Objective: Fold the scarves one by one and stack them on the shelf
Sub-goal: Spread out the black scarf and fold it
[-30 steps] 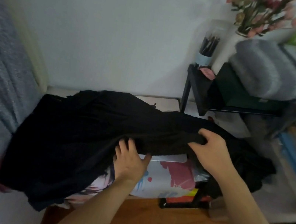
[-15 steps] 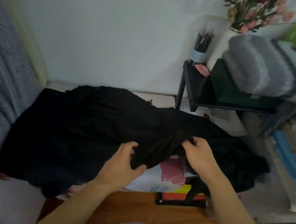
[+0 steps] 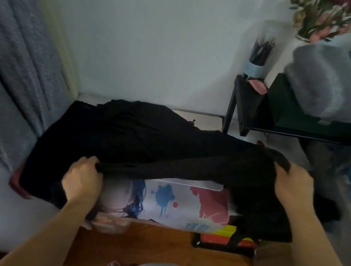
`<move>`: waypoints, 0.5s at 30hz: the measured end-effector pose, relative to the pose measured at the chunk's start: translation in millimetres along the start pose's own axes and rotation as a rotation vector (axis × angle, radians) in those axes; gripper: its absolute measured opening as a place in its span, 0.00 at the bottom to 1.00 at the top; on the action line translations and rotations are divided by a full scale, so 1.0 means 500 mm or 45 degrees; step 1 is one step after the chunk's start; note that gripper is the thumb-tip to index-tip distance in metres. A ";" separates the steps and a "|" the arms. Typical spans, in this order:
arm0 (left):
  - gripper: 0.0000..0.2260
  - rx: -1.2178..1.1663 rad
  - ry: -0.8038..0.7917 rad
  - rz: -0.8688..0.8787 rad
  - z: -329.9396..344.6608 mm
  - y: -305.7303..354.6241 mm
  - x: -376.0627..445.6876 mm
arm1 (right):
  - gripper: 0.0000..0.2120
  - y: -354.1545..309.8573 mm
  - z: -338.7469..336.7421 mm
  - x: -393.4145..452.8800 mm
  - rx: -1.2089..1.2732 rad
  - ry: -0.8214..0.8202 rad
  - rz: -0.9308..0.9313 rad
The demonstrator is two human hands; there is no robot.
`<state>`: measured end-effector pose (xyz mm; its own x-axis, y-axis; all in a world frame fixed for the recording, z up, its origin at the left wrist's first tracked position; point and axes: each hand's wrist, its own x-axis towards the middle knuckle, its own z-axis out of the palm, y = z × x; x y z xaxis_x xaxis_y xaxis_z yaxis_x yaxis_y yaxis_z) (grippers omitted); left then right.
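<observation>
A large black scarf (image 3: 150, 138) lies spread over a low table with a paint-splash print (image 3: 172, 203). My left hand (image 3: 82, 180) grips its near edge at the left. My right hand (image 3: 292, 186) grips the same edge at the right, so the cloth is stretched taut between them. A folded grey striped scarf (image 3: 336, 82) rests on a dark box on the black shelf (image 3: 244, 100) at the upper right.
A cup of brushes (image 3: 259, 54) and a vase of pink flowers (image 3: 321, 15) stand on the shelf against the white wall. A grey curtain (image 3: 9, 56) hangs at the left. Coloured boxes (image 3: 218, 234) sit under the table's right side, on a wooden floor.
My hands have moved apart along the scarf's near edge, the left hand leftward and the right hand rightward, pulling the edge taut and uncovering the printed table front.
</observation>
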<state>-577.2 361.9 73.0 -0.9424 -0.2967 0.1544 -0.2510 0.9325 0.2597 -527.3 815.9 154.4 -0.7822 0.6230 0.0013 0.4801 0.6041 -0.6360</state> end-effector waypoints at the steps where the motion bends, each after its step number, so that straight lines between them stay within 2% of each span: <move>1: 0.11 0.031 0.015 -0.026 -0.010 -0.038 0.008 | 0.17 0.022 0.000 0.012 -0.138 0.050 0.120; 3: 0.13 -0.008 0.015 -0.096 -0.035 -0.075 0.012 | 0.16 0.027 0.020 0.001 -0.485 0.044 0.235; 4: 0.14 -0.084 -0.031 -0.105 -0.049 -0.070 0.009 | 0.23 0.009 0.044 -0.014 -0.571 0.015 0.134; 5: 0.16 -0.185 -0.131 -0.021 -0.065 -0.053 0.002 | 0.30 -0.028 0.074 -0.039 -0.564 -0.064 -0.082; 6: 0.18 -0.289 -0.261 0.128 -0.082 -0.026 -0.011 | 0.36 -0.074 0.107 -0.076 -0.469 -0.212 -0.356; 7: 0.19 -0.366 -0.396 0.271 -0.099 0.001 -0.025 | 0.41 -0.136 0.144 -0.128 -0.328 -0.452 -0.599; 9: 0.19 -0.469 -0.602 0.461 -0.127 0.054 -0.054 | 0.49 -0.235 0.233 -0.240 -0.205 -0.974 -0.859; 10: 0.18 -0.540 -0.679 0.490 -0.140 0.068 -0.062 | 0.49 -0.260 0.284 -0.280 -0.195 -1.085 -0.926; 11: 0.16 -0.609 -0.744 0.501 -0.149 0.070 -0.064 | 0.44 -0.273 0.324 -0.300 -0.126 -1.090 -0.928; 12: 0.13 -0.577 -0.799 0.509 -0.153 0.058 -0.059 | 0.35 -0.275 0.348 -0.300 -0.017 -1.008 -0.858; 13: 0.10 -0.457 -0.824 0.524 -0.149 0.034 -0.044 | 0.28 -0.268 0.365 -0.286 0.064 -0.891 -0.794; 15: 0.06 0.041 -0.844 0.541 -0.131 -0.038 0.002 | 0.19 -0.259 0.356 -0.251 0.067 -0.620 -0.712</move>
<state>-558.7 330.2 130.8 -0.8916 0.2620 -0.3693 0.1636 0.9469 0.2766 -561.9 571.0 98.9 -0.9976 -0.0692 0.0011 -0.0517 0.7343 -0.6768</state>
